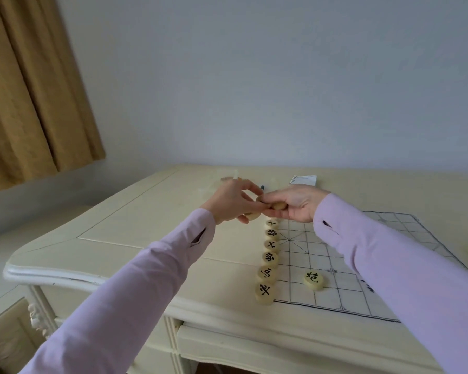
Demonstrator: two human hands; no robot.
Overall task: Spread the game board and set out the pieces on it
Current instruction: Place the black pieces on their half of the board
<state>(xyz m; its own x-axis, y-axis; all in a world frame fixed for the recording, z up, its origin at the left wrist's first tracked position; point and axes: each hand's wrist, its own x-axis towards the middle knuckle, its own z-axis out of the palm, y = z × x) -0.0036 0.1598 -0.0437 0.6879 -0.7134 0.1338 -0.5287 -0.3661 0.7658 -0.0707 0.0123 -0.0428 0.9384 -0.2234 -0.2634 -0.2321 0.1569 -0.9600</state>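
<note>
Two lilac sleeves [119,292] reach forward from the bottom edge over the cream surface [146,225]. Past them the game board [322,252] lies spread flat, so the first part of the task looks done and the setting-out is in hand. A row of pieces [268,263], six discs with black characters, runs along the board's left edge, each touching or just beside the next. A lone piece [314,280] sits a little way in from the row, near the closest corner.

Beyond the far end of the row the hands meet above the surface. The left hand [233,203] has its fingers curled and pinches a disc, with another disc [251,215] showing under its palm. The right hand [295,203] grips wooden discs [277,205]; how many I cannot tell. The next move probably calls for passing one disc across and lowering it face-up onto the next crossing to extend the row.

Behind them lie a pen [262,188] and a notepad [304,180], and a curtain [33,90] hangs at far left.
</note>
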